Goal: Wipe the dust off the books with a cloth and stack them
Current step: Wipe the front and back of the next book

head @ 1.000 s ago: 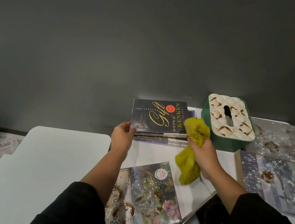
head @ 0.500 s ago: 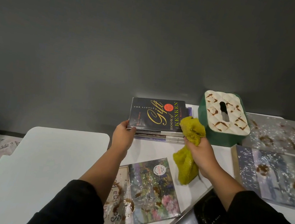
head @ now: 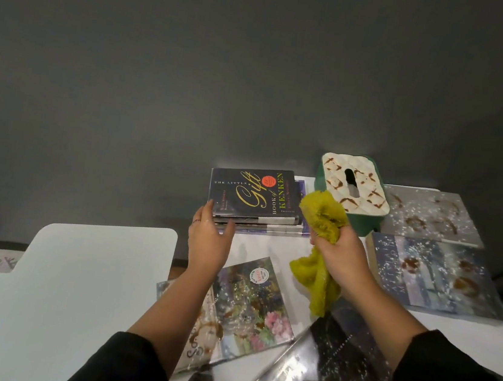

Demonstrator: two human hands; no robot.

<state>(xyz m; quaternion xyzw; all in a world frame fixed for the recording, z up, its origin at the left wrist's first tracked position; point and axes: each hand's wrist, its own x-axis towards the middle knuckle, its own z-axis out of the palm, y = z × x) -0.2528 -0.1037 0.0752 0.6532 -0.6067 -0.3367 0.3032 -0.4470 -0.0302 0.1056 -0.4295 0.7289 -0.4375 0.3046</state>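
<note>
Left hand [head: 207,242], fingers relaxed, touches the near-left corner of the stack of books [head: 256,202] (black book uppermost) at the table's [head: 268,249] far edge; right hand [head: 339,253] clenches the yellow cloth [head: 323,218] beside the stack

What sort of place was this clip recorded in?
Probably a room at home or a small office, though that is uncertain: white tables pushed against a plain dark grey wall, a green tissue box, and books lying about, with a stack of books near the wall.
</note>
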